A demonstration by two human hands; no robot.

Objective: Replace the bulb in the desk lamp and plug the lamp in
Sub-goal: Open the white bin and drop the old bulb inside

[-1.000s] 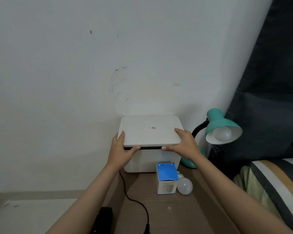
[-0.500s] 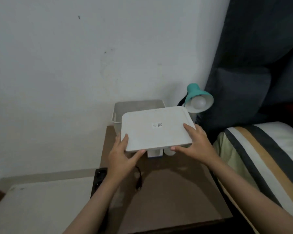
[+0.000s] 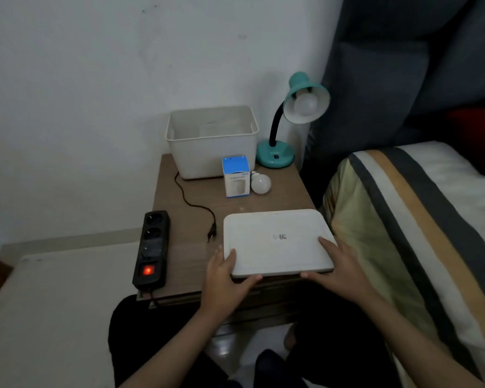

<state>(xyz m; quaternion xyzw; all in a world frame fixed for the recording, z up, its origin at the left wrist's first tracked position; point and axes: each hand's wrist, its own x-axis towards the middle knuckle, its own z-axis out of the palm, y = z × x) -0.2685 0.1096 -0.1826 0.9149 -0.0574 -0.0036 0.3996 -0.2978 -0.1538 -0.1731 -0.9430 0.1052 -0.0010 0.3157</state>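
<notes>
I've got both hands, left hand [image 3: 226, 275] and right hand [image 3: 337, 266], gripping the lid [image 3: 277, 242] at its near corners, flat on the near worktop [image 3: 191, 197], probably so the far box [image 3: 212, 141] is open.

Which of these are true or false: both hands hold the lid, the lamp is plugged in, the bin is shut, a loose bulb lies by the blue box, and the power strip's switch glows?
1. Both hands hold the lid. True: the left hand and right hand grip the lid at its near edge.
2. The lamp is plugged in. False: the plug lies on the table, beside the power strip.
3. The bin is shut. False: the bin stands open.
4. A loose bulb lies by the blue box. True: the bulb lies right of the box.
5. The strip's switch glows. True: it shines red.
</notes>
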